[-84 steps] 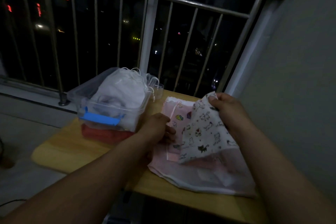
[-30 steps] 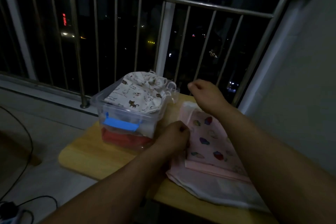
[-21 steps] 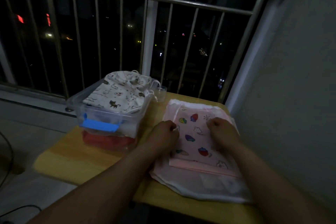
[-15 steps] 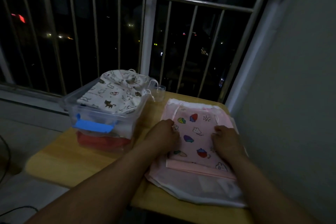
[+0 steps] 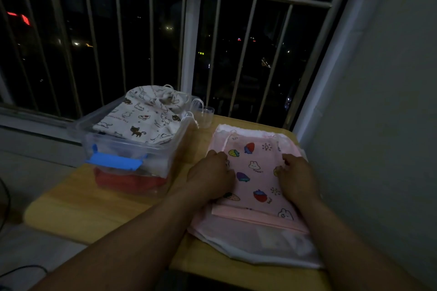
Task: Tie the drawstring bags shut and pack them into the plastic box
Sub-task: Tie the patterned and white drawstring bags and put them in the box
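Observation:
A pink drawstring bag point(image 5: 256, 168) printed with strawberries and bunnies lies flat on top of a stack of pale bags point(image 5: 255, 241) at the table's right side. My left hand point(image 5: 210, 176) grips its left edge with curled fingers. My right hand point(image 5: 295, 176) grips its right edge the same way. The clear plastic box point(image 5: 132, 149) with a blue latch stands to the left. A tied cat-print bag point(image 5: 149, 113) sits on top of its contents, with white and red cloth below.
The small wooden table point(image 5: 78, 210) stands against a metal balcony railing point(image 5: 189, 30). A grey wall point(image 5: 390, 101) is close on the right. A small clear cup point(image 5: 205, 116) stands behind the box. Cables lie on the floor at the lower left.
The cat-print bag went from my hands into the box. My right hand then came back from the bag's far end, and both hands have settled on the pink bag's sides.

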